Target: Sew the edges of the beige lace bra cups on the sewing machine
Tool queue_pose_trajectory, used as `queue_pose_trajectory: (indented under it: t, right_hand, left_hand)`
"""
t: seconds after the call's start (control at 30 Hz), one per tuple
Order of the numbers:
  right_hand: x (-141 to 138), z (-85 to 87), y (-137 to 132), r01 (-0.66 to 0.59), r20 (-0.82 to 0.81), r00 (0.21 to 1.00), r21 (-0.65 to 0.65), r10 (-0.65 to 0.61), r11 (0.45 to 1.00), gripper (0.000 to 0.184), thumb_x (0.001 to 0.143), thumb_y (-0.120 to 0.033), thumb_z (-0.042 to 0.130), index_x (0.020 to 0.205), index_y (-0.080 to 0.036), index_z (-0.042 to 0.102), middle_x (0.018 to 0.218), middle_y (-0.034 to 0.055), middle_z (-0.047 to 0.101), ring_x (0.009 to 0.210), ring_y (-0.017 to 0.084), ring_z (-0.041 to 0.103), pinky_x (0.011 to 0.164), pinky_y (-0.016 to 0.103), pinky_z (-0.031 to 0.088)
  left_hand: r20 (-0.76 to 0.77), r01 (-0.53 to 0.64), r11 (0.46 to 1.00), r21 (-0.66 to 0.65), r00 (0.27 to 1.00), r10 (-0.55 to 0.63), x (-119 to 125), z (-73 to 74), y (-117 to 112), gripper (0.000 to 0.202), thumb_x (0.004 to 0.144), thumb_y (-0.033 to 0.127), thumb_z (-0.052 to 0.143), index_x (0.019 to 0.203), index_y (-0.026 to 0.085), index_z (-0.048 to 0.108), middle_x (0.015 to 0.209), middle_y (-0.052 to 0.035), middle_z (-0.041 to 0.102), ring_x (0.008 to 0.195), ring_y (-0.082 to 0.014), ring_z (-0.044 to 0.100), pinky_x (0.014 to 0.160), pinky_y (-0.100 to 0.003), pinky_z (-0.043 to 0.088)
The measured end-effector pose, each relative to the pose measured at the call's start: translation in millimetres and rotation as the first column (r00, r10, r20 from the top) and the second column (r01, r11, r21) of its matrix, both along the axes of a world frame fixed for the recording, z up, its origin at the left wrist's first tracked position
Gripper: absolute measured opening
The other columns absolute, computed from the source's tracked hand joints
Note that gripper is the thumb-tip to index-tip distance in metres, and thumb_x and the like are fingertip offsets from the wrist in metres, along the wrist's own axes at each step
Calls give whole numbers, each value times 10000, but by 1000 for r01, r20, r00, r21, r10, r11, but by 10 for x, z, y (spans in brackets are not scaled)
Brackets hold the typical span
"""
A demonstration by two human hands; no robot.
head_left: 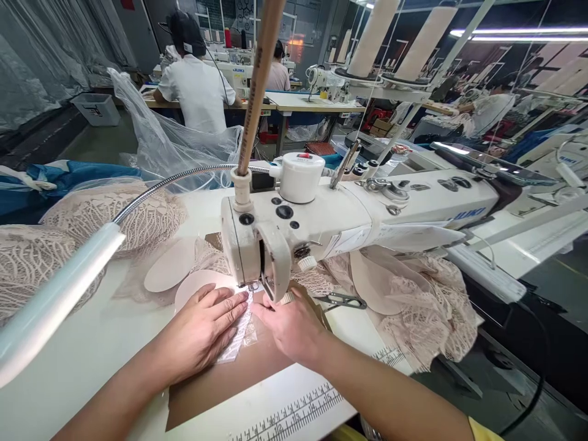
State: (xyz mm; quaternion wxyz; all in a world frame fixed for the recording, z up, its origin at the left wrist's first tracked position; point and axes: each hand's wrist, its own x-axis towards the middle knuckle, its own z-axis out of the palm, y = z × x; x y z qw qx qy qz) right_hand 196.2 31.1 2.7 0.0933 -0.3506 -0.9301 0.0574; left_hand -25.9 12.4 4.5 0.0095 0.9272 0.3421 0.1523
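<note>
My left hand [204, 327] lies with its fingers extended and flat on a narrow white patterned strip [236, 343], just before the needle area of a white sewing machine [239, 245]. My right hand [294, 324] is curled at the right of the strip, its thumb pointing toward the presser foot. Part of its fingers is hidden by the machine head, and what they hold cannot be made out. Beneath both hands is a brown sheet [206, 398] on the white table. A pale rounded cup piece [193, 288] lies behind my left hand.
Thread snips [344, 300] lie right of the needle area. Beige lace pieces [427, 306] are heaped at the right, with more lace cups [119, 214] at the left. A lit lamp [64, 300] crosses the left side. A printed ruler [294, 416] runs along the front edge.
</note>
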Motion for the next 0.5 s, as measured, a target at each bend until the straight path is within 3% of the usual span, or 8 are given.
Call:
queue_pose_trajectory:
  t: [0.13, 0.27, 0.5]
  right_hand:
    - [-22, 1, 13, 69, -1, 998, 33, -69, 997, 314, 756, -62, 495, 1008, -195, 627, 937, 62, 607, 857, 208, 488, 745, 335, 339]
    - [-42, 3, 31, 124, -2, 992, 22, -124, 992, 416, 767, -58, 488, 1134, -208, 612, 996, 83, 621, 928, 230, 506, 804, 336, 369]
    - [32, -23, 56, 73, -44, 996, -4, -73, 997, 424, 800, -78, 493, 1182, -229, 598, 968, 77, 591, 913, 219, 479, 802, 329, 352]
  left_hand:
    - [-15, -55, 998, 30, 998, 56, 74, 3, -19, 288, 930, 176, 435, 1118, 130, 647, 1036, -123, 693, 954, -271, 560, 837, -432, 418]
    - [-13, -82, 996, 45, 997, 83, 101, -20, -23, 279, 928, 182, 432, 1083, 134, 659, 1022, -123, 695, 945, -271, 567, 821, -431, 424]
    - [-5, -77, 997, -13, 997, 76, 46, -29, -27, 282, 920, 172, 463, 1146, 103, 617, 1136, -140, 654, 1017, -288, 528, 866, -456, 423]
